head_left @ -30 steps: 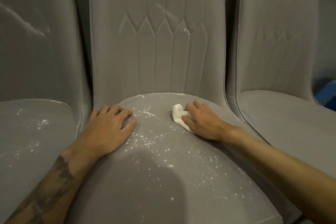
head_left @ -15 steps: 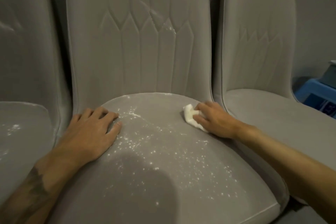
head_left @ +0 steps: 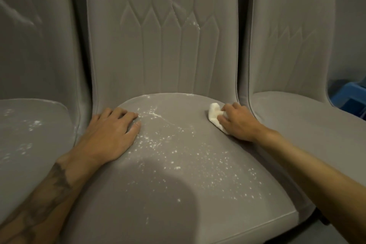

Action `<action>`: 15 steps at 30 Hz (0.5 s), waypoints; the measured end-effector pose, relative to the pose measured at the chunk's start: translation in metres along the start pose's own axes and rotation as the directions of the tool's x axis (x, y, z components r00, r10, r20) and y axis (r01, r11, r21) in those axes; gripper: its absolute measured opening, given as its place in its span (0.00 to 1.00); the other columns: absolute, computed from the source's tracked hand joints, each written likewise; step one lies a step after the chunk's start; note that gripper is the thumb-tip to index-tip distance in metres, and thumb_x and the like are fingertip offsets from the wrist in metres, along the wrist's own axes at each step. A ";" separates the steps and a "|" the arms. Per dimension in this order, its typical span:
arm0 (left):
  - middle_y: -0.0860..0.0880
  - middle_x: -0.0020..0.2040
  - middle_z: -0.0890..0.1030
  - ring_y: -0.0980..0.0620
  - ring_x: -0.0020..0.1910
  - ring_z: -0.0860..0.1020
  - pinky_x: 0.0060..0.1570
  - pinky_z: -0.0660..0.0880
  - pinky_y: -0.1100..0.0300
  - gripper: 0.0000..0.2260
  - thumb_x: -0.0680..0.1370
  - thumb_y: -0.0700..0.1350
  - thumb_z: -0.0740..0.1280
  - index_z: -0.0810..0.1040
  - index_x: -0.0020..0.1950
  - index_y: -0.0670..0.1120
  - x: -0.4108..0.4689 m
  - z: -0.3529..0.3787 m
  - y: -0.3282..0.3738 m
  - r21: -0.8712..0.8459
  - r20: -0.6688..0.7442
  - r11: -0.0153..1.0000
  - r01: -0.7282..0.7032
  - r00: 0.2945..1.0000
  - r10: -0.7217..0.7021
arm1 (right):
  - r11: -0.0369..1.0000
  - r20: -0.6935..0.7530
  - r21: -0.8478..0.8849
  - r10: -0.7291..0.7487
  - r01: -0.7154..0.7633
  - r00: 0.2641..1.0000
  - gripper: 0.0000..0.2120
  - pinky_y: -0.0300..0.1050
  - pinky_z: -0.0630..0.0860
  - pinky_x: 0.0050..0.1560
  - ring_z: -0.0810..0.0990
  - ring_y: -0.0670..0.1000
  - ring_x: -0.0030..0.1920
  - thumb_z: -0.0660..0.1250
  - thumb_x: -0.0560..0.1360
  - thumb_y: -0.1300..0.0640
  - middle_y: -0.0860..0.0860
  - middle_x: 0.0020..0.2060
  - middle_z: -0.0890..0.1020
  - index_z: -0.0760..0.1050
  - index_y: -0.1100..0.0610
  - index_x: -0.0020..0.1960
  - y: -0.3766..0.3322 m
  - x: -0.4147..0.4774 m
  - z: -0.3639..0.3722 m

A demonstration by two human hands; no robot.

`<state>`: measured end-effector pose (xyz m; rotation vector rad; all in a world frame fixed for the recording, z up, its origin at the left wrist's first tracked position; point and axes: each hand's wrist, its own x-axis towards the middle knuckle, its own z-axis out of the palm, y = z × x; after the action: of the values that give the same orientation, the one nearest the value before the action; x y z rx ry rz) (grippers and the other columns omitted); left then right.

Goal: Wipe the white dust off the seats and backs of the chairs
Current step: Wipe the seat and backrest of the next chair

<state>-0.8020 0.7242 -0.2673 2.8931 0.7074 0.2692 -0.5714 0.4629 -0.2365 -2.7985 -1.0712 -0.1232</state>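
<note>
Three grey upholstered chairs stand side by side. The middle chair's seat (head_left: 178, 194) is speckled with white dust (head_left: 168, 144), and its back (head_left: 162, 45) carries faint white streaks near the stitched pattern. My left hand (head_left: 111, 134) lies flat on the seat's left edge, fingers straight. My right hand (head_left: 237, 123) grips a small white cloth (head_left: 213, 114) and presses it on the seat's far right side, close to the backrest. Part of the cloth is hidden under the fingers.
The left chair (head_left: 29, 134) has white dust patches on its seat and streaks on its back. The right chair (head_left: 297, 121) looks mostly free of dust. A blue plastic object (head_left: 350, 93) sits behind the right chair at the frame's edge.
My right hand has slid the cloth to the right across the back of the seat, towards its right edge. My left hand stays in the same place on the seat.
</note>
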 end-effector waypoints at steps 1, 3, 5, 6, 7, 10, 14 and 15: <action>0.54 0.75 0.69 0.48 0.71 0.67 0.72 0.61 0.48 0.24 0.85 0.61 0.47 0.67 0.78 0.57 0.000 0.000 0.000 -0.006 -0.001 1.000 -0.001 1.000 0.001 | 1.000 -0.012 0.009 -0.013 0.013 1.000 0.18 0.51 0.66 0.63 0.72 0.63 0.62 0.58 0.83 0.50 0.62 0.63 0.73 0.70 0.60 0.68 -0.008 -0.002 0.002; 0.54 0.75 0.70 0.48 0.71 0.67 0.71 0.62 0.48 0.24 0.85 0.61 0.48 0.68 0.77 0.57 0.000 -0.001 0.000 -0.018 -0.014 1.000 -0.002 1.000 0.001 | 0.986 -0.010 0.102 -0.130 0.130 0.991 0.17 0.49 0.67 0.59 0.72 0.59 0.58 0.58 0.83 0.47 0.57 0.60 0.73 0.69 0.56 0.66 -0.022 -0.017 0.010; 0.54 0.75 0.71 0.49 0.70 0.67 0.71 0.62 0.49 0.23 0.85 0.61 0.49 0.69 0.77 0.57 0.000 0.000 0.000 -0.024 -0.026 1.000 -0.003 1.000 0.003 | 0.940 0.012 0.186 -0.293 0.286 0.956 0.15 0.45 0.67 0.52 0.70 0.51 0.53 0.57 0.81 0.41 0.49 0.54 0.72 0.68 0.49 0.62 -0.026 -0.041 0.013; 0.54 0.75 0.71 0.49 0.70 0.67 0.71 0.62 0.49 0.23 0.85 0.61 0.49 0.69 0.77 0.58 0.000 0.001 -0.001 -0.025 -0.027 1.000 -0.004 1.000 0.003 | 0.922 0.028 0.203 -0.342 0.330 0.939 0.15 0.44 0.67 0.50 0.70 0.49 0.52 0.56 0.80 0.39 0.47 0.53 0.71 0.68 0.46 0.61 -0.024 -0.048 0.011; 0.54 0.74 0.71 0.49 0.70 0.67 0.71 0.61 0.49 0.23 0.85 0.61 0.48 0.68 0.77 0.58 0.000 0.001 -0.002 -0.026 -0.026 1.000 -0.005 1.000 0.004 | 0.918 0.039 0.198 -0.358 0.343 0.933 0.15 0.43 0.67 0.50 0.70 0.49 0.51 0.56 0.80 0.39 0.46 0.52 0.71 0.68 0.46 0.60 -0.017 -0.049 0.007; 0.54 0.75 0.70 0.49 0.70 0.67 0.72 0.61 0.48 0.23 0.85 0.61 0.49 0.68 0.77 0.57 0.000 0.003 -0.001 -0.031 -0.034 0.999 -0.009 0.999 0.008 | 0.982 -0.008 0.068 -0.179 0.179 0.984 0.16 0.50 0.70 0.56 0.74 0.58 0.56 0.59 0.82 0.46 0.55 0.57 0.75 0.71 0.54 0.65 0.007 -0.026 0.001; 0.54 0.75 0.71 0.48 0.70 0.67 0.72 0.60 0.49 0.22 0.86 0.60 0.50 0.69 0.77 0.57 0.000 0.004 -0.001 -0.027 -0.049 1.000 -0.002 0.999 0.001 | 0.998 -0.040 0.007 0.066 -0.066 0.997 0.19 0.52 0.67 0.62 0.73 0.64 0.61 0.57 0.83 0.50 0.64 0.63 0.75 0.71 0.62 0.66 -0.018 0.004 0.002; 0.54 0.74 0.71 0.49 0.70 0.66 0.73 0.60 0.49 0.22 0.85 0.60 0.50 0.69 0.77 0.57 0.001 0.004 -0.001 -0.028 -0.048 1.000 -0.001 0.999 -0.001 | 0.999 -0.047 0.035 0.001 0.001 0.999 0.19 0.52 0.67 0.61 0.73 0.64 0.60 0.57 0.83 0.50 0.63 0.62 0.75 0.71 0.62 0.66 -0.031 0.002 0.008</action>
<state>-0.8011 0.7251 -0.2709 2.8690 0.7057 0.3469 -0.5906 0.4889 -0.2414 -2.7503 -1.0524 -0.1673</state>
